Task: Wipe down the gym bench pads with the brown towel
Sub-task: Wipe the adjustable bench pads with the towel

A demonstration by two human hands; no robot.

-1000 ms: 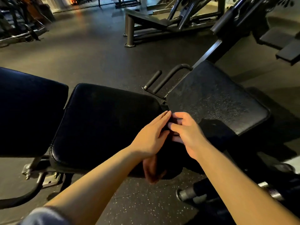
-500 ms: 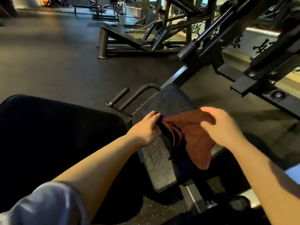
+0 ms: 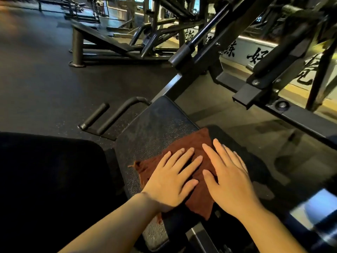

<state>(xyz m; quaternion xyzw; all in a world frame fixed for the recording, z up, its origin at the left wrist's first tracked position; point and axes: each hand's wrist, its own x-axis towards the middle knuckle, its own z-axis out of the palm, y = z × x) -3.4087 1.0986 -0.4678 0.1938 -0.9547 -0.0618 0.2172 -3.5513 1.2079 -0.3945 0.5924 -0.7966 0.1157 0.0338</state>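
The brown towel [image 3: 189, 143] lies spread flat on the small black seat pad [image 3: 155, 125] of the gym bench, covering its near right part. My left hand [image 3: 173, 179] presses flat on the towel's left half, fingers straight and spread. My right hand [image 3: 229, 179] presses flat on the right half beside it, fingers straight. A larger black pad [image 3: 51, 179] sits to the left, dark and bare.
Two black handle bars [image 3: 109, 115] stick out left of the seat pad. A slanted steel frame [image 3: 200, 57] rises behind it, with a bracket [image 3: 251, 94] jutting out at right. More machines [image 3: 109, 42] stand on the dark rubber floor [image 3: 36, 79] further back.
The towel was bunched and held up between both hands half a second ago; now it lies spread on the seat pad with both palms flat on top. The view shifted right.
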